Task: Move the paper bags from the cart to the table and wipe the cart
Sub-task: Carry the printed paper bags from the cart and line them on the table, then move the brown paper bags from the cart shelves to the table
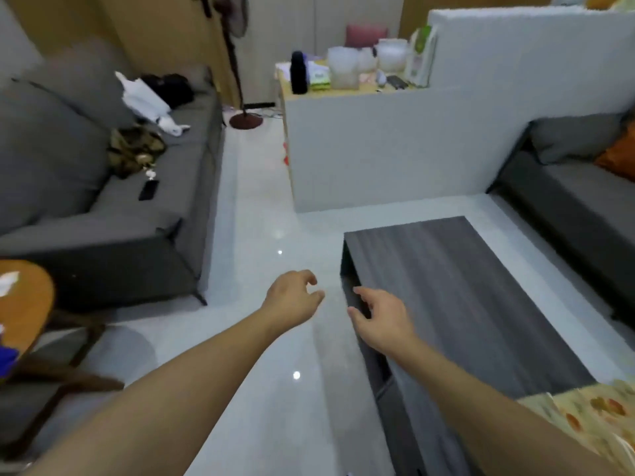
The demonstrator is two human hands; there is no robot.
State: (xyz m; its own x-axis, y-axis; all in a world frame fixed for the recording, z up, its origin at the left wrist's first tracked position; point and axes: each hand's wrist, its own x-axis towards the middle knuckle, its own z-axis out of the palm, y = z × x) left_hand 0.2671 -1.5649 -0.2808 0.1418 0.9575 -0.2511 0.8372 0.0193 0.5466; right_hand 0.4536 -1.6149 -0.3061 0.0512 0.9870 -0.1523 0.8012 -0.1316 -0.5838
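Observation:
A low dark grey wooden table [457, 290] stands to the right on the white floor. At its near right corner lies a patterned yellow and orange paper bag [594, 420], partly cut off by the frame edge. My left hand [292, 300] hovers over the floor just left of the table, fingers loosely curled, holding nothing. My right hand [381, 317] hangs over the table's left edge with relaxed fingers and is also empty. No cart is in view.
A grey sofa [113, 201] with clothes, a bag and a phone runs along the left. A round wooden side table [20, 304] sits at near left. A white partition [412, 139] with a cluttered shelf stands ahead. Another sofa [577, 201] is at right.

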